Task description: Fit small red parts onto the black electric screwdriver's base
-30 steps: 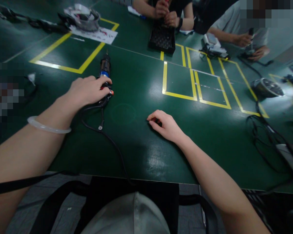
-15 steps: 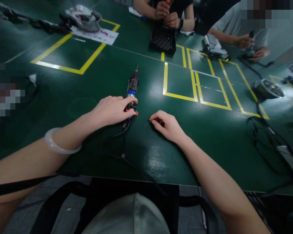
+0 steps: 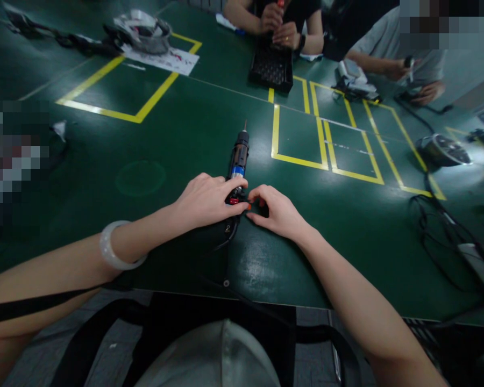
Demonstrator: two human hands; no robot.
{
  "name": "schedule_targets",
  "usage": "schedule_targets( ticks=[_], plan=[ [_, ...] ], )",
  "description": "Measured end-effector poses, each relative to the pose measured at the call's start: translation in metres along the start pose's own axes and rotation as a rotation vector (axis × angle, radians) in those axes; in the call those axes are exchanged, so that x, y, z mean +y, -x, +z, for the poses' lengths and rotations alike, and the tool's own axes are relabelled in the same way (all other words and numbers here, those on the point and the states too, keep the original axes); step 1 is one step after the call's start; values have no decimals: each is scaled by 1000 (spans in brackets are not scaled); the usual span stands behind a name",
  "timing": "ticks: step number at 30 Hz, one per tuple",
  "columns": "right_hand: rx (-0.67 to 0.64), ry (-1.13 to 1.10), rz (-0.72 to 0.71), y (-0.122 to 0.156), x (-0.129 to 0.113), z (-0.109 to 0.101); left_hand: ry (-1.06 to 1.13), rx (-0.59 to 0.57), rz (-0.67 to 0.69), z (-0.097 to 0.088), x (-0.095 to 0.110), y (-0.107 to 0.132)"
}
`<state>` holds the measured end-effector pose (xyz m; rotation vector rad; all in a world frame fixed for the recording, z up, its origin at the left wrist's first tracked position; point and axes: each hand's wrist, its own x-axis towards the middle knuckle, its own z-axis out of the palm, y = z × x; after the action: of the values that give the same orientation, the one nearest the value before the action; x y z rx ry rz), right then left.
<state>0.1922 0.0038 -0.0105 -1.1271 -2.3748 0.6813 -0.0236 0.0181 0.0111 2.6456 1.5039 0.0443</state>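
My left hand [image 3: 210, 203] is wrapped round the rear of a black electric screwdriver [image 3: 239, 156] with a blue band and a thin bit pointing away from me. A red part shows between the thumb and forefinger, and an orange tip sticks out on the tool's right side. Just right of that tip is my right hand [image 3: 280, 212], thumb and forefinger apart in a C shape. Whether its fingertips touch the tip I cannot tell. A black cord runs back from the tool toward the table edge.
Yellow tape squares mark the green table [image 3: 177, 140]. Across it, a person's hands work over a black tray [image 3: 271, 70]. Another person sits at the far right. A clear bowl [image 3: 149, 35] stands on paper at back left; a metal round container [image 3: 443, 149] and cables lie right.
My left hand has brought the screwdriver to the right and slightly toward me, close to my right hand. My right thumb and forefinger have spread apart.
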Motion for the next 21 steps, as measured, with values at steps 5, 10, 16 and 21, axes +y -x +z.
schedule_targets(
  ticks=[5,10,16,21],
  plan=[
    [-5,1,-1,-1,-1,1,45,9,63,0,-2,-1],
    [-25,-36,7,0,2,-9,86,-21,120,-3,-7,-3],
    [-20,-54,-13,1,3,-11,78,-52,132,-4,-14,-5],
    [-10,-46,-34,1,2,-6,46,-73,148,-6,-18,-5]
  ],
)
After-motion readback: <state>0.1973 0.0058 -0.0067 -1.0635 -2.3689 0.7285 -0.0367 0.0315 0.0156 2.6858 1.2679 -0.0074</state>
